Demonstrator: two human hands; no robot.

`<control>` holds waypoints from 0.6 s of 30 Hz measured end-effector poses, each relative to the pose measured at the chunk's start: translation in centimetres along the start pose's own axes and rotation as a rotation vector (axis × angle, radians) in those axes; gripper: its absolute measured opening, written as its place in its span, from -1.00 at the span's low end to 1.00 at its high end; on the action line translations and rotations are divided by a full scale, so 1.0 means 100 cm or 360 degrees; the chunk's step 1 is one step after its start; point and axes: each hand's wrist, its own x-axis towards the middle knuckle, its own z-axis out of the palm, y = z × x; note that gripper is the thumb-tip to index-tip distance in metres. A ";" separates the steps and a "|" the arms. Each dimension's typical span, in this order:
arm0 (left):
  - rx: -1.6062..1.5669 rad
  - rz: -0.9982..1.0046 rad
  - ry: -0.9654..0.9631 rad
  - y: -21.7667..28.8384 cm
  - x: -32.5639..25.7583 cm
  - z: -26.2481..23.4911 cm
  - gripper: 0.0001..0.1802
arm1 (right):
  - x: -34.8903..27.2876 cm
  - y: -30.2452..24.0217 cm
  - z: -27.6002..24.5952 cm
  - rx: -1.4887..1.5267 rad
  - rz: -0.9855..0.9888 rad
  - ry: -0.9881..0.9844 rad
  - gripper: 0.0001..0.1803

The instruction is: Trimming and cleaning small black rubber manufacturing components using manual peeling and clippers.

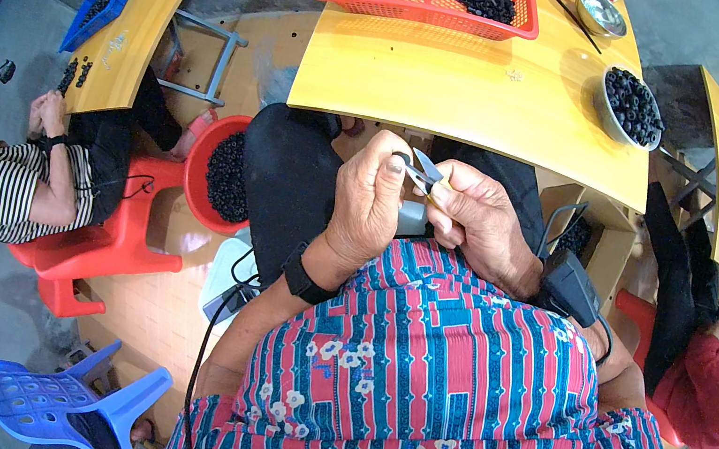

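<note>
My left hand point(369, 196) is closed, pinching a small black ring-like part point(402, 157) between thumb and fingertips above my lap. My right hand point(483, 215) is closed around a small pair of scissors point(427, 166). Its two short metal blades point left and meet the black part at my left fingertips. The handle is mostly hidden in my right fingers. Both hands are close together, just short of the table's near edge.
Ahead is a yellow table point(385, 72) with a red basket point(423, 14) of black parts, a white bowl point(608, 114) of them and a metal bowl point(601, 14). A red basin point(197, 161) stands left. People sit at tables either side. A cable point(195, 387) runs by my left arm.
</note>
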 end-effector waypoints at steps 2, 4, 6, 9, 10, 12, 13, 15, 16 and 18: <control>-0.0113 -0.0103 0.0035 0.001 -0.002 0.003 -0.61 | 0.001 0.000 0.000 -0.0090 -0.0027 0.0006 -0.81; -0.0242 -0.0203 0.0018 0.005 -0.003 0.004 -0.60 | 0.002 -0.002 0.000 -0.0349 -0.0111 0.0017 -0.81; -0.0374 -0.0297 0.0000 0.007 -0.004 0.005 -0.59 | 0.002 -0.003 0.005 -0.0367 -0.0143 0.0051 -0.82; -0.0499 -0.0377 0.0011 0.010 -0.005 0.009 -0.57 | 0.002 -0.002 0.007 -0.0452 -0.0233 0.0094 -0.83; -0.0572 -0.0416 0.0018 0.013 -0.004 0.011 -0.57 | 0.002 -0.001 0.006 -0.0518 -0.0288 0.0102 -0.84; -0.0645 -0.0456 0.0024 0.015 -0.005 0.012 -0.56 | 0.002 0.000 0.006 -0.0543 -0.0320 0.0093 -0.85; -0.0705 -0.0490 0.0034 0.014 -0.006 0.013 -0.57 | 0.002 0.000 0.006 -0.0567 -0.0350 0.0083 -0.85; -0.0766 -0.0525 0.0044 0.012 -0.008 0.014 -0.58 | 0.002 -0.002 0.006 -0.0587 -0.0375 0.0063 -0.86; -0.0824 -0.0547 0.0054 0.012 -0.008 0.014 -0.59 | 0.002 -0.002 0.007 -0.0606 -0.0398 0.0044 -0.87; -0.0884 -0.0570 0.0060 0.013 -0.008 0.015 -0.60 | 0.003 -0.002 0.005 -0.0669 -0.0437 0.0048 -0.87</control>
